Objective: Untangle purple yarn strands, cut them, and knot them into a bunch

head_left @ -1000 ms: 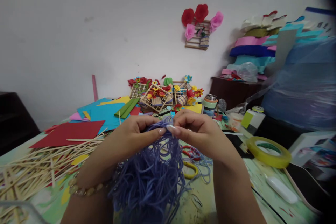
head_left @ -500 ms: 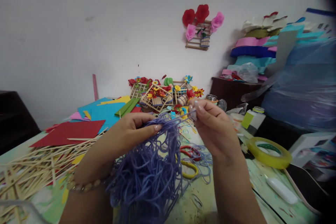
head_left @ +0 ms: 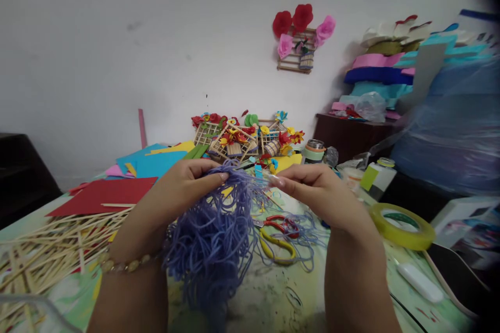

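A tangled bunch of purple yarn (head_left: 216,242) hangs from my left hand (head_left: 183,190), whose fingers are closed around its top. My right hand (head_left: 312,192) is beside it to the right, its fingertips pinched on a strand that runs back to the bunch. Both hands are raised above a paint-stained table (head_left: 273,296). Red and yellow handled scissors (head_left: 275,237) lie on the table under my hands, among loose purple strands.
Thin wooden sticks (head_left: 50,250) are piled at the left over red paper (head_left: 105,192) and blue sheets (head_left: 154,164). Stick frames with paper flowers (head_left: 242,138) sit at the back. A yellow tape roll (head_left: 402,226) and a white tube (head_left: 417,281) lie at the right.
My right hand pulled away to the upper right drawing out a strand, then dropped lower and back toward the bunch. My left hand lifted the yarn slightly.
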Demonstrator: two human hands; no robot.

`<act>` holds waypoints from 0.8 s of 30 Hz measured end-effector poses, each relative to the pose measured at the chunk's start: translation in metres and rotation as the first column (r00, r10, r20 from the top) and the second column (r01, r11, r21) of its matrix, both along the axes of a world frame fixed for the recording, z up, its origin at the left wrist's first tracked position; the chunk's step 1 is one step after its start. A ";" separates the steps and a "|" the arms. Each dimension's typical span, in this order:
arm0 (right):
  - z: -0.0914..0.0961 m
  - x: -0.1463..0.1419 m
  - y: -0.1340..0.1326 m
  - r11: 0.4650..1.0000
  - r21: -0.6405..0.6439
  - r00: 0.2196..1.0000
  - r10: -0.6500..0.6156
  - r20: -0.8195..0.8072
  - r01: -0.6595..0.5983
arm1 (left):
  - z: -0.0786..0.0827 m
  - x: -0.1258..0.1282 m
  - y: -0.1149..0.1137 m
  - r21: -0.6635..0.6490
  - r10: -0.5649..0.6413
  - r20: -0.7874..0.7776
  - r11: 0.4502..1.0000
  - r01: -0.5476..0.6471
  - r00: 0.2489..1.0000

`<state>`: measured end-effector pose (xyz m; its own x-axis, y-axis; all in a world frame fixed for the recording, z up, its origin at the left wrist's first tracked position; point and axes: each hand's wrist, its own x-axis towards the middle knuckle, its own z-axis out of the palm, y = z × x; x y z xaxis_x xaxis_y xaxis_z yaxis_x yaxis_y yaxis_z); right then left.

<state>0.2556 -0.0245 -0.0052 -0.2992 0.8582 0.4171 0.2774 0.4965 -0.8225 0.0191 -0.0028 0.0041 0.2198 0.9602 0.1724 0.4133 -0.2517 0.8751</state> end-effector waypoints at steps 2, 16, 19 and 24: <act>-0.001 0.000 0.001 0.998 0.035 0.999 0.053 -0.007 -0.053 | -0.001 0.001 0.000 -0.003 -0.019 0.002 1.000 0.019 1.000; 0.012 0.002 -0.008 0.949 0.310 0.754 0.246 -0.609 -0.059 | 0.000 -0.013 0.014 -0.056 0.054 0.052 0.997 -0.051 0.997; 0.016 0.001 -0.010 0.882 0.470 0.611 0.385 -0.691 -0.024 | -0.002 -0.017 0.015 -0.054 0.088 0.066 0.995 -0.084 0.994; 0.004 0.024 0.003 0.822 0.562 0.283 0.519 -0.807 0.092 | -0.008 -0.024 0.027 -0.028 0.191 0.062 0.981 -0.190 0.980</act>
<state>0.2798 -0.0213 -0.0009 0.3925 0.4532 0.8004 -0.6613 0.7438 -0.0969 -0.0052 0.0238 -0.0040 0.0215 0.9870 0.1591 0.3949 -0.1546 0.9056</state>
